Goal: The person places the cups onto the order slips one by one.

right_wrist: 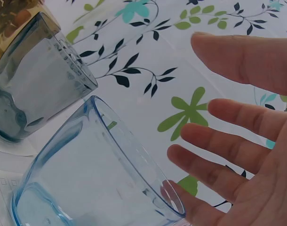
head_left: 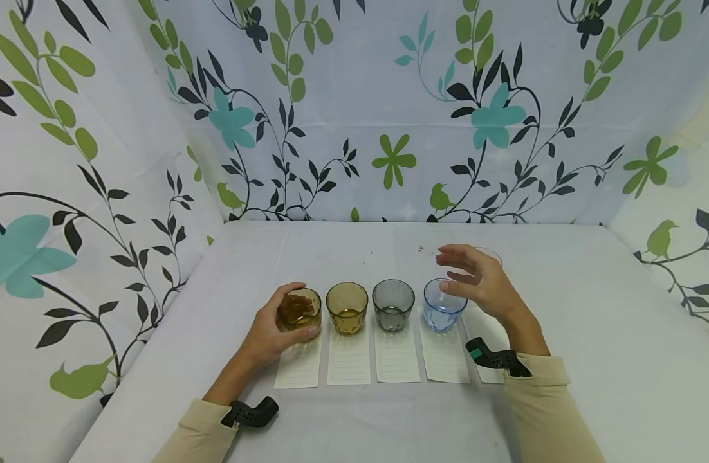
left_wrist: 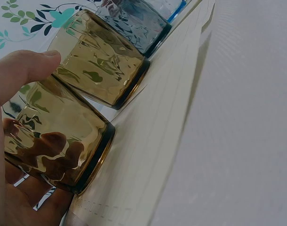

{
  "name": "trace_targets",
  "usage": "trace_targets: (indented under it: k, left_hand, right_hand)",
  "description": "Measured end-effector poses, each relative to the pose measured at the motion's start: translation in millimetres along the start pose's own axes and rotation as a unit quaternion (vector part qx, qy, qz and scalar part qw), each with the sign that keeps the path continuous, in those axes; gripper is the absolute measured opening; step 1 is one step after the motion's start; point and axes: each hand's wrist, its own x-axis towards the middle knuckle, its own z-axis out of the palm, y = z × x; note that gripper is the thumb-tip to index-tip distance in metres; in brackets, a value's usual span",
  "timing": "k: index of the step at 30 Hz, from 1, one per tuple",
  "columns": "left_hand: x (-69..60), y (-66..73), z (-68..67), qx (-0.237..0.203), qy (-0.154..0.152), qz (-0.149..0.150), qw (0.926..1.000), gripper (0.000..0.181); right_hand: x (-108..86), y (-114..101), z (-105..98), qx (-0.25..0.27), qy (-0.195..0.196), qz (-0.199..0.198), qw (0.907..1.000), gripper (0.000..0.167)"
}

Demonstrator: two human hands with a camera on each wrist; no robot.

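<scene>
My left hand [head_left: 273, 325] grips the leftmost amber glass [head_left: 309, 308], thumb at the near side and fingers round the far side. In the left wrist view that glass [left_wrist: 63, 136] stands beside a second amber glass [left_wrist: 101, 59]. My right hand [head_left: 476, 280] hovers at the rim of a light blue glass [head_left: 441, 312], fingers spread. The right wrist view shows its straight fingers [right_wrist: 228, 136] beside the blue glass [right_wrist: 96, 169], holding nothing. Behind this hand, a clear rim [head_left: 493, 253] shows, mostly hidden.
A second amber glass [head_left: 347, 308] and a grey glass [head_left: 393, 305] stand upright between the hands. Several lined paper cards [head_left: 349, 360] lie in a row on the white table [head_left: 354, 424], in front of the glasses. Patterned cloth [head_left: 354, 128] hangs behind and at the sides.
</scene>
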Motion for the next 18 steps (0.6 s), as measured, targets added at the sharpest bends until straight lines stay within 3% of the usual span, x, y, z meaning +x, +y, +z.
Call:
trace_targets:
  k: [9, 18]
  left_hand:
    - [-1.6, -1.2, 1.9, 0.008, 0.005, -0.004, 0.9999, 0.078]
    - [-0.9, -2.0, 0.7, 0.012, 0.005, -0.001, 0.9999, 0.079]
  right_hand:
    - [-1.6, -1.4, -0.3, -0.012, 0.068, -0.024, 0.9973, 0.05]
    - [0.6, 6.2, -3.2, -0.064, 0.148, -0.013, 0.9868, 0.047]
